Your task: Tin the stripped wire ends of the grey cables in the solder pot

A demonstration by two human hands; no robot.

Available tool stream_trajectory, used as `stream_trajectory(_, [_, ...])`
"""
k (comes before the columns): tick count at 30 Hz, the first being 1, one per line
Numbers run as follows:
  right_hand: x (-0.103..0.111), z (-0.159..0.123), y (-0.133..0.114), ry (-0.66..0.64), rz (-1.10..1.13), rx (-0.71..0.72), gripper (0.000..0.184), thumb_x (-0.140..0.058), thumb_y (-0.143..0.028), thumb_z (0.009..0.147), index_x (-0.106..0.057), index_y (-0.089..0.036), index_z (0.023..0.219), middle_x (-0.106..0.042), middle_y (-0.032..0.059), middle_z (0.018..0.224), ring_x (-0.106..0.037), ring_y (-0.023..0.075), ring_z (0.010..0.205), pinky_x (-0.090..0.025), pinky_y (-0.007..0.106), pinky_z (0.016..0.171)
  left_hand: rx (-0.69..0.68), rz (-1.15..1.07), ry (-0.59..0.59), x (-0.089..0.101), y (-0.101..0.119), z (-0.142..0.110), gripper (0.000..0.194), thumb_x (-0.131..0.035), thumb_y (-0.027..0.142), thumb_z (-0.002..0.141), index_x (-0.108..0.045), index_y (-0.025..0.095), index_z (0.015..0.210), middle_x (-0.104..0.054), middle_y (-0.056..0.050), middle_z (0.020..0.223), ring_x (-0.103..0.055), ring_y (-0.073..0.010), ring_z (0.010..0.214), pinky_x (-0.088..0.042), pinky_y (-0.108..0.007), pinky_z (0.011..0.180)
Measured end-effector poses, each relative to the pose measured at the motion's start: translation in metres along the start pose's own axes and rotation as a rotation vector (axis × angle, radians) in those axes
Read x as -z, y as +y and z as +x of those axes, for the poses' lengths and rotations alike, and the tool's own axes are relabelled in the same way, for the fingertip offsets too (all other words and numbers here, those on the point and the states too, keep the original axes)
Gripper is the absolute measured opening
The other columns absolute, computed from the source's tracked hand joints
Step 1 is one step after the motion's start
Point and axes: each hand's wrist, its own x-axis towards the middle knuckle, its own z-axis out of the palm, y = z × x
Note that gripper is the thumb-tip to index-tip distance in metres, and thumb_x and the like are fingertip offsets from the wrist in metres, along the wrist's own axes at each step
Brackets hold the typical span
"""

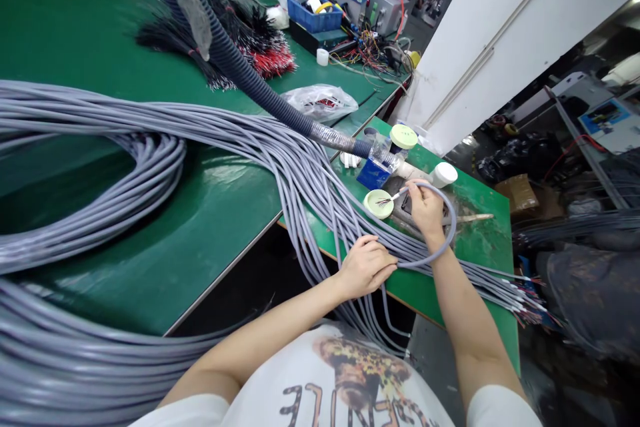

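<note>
Grey cable loops between your right hand and left hand, each grip closed on it; should that bend spring, its wires could knock the pale dish.

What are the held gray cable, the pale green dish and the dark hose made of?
The gray cable looks like smooth, softly shiny plastic outside; thin wires, maybe metal, poke out its end. The pale green dish is maybe smooth plastic, judging by its neat, rounded rim. The dark hose looks satiny and ridged, so probably plastic, possibly rubber.
</note>
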Motion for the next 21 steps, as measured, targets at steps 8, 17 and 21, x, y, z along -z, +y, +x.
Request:
stream_trajectory(8, [-0.01, 0.005, 0.009, -0.04, -0.123, 0.033, 0.029, -0.043, -0.039, 0.092, -0.065, -0.02, 0.091, -0.068, 0.0047, 0.088, -0.061, 0.0215, 0.089, -0.045, 0.034, 0.085, -0.092, 0.148, 0.094, -0.002, 0.001, 0.002, 0.016, -0.053, 0.023, 0.088, -0.064, 0.02, 0.099, -0.073, -0.002, 0.087, -0.063, -0.0149, 0.088, -0.035, -0.038, 0.1])
stream_trajectory(17, [-0.014, 0.007, 0.012, -0.072, -0.226, 0.049, 0.03, -0.04, -0.04, 0.093, -0.065, -0.023, 0.093, -0.069, 0.0036, 0.088, -0.061, 0.0219, 0.088, -0.044, 0.034, 0.084, -0.097, 0.161, 0.087, -0.001, 0.001, 0.002, 0.015, -0.055, 0.022, 0.087, -0.064, 0.02, 0.099, -0.072, -0.001, 0.088, -0.063, -0.014, 0.088, -0.034, -0.038, 0.1])
stream_trajectory(21, [-0.011, 0.006, 0.009, -0.066, -0.247, 0.066, 0.03, -0.04, -0.039, 0.094, -0.065, -0.023, 0.093, -0.069, 0.0031, 0.089, -0.06, 0.0218, 0.089, -0.043, 0.034, 0.085, -0.085, 0.163, 0.079, -0.002, 0.0, 0.002, 0.015, -0.054, 0.023, 0.088, -0.064, 0.02, 0.098, -0.073, -0.002, 0.09, -0.063, -0.0143, 0.088, -0.035, -0.038, 0.1])
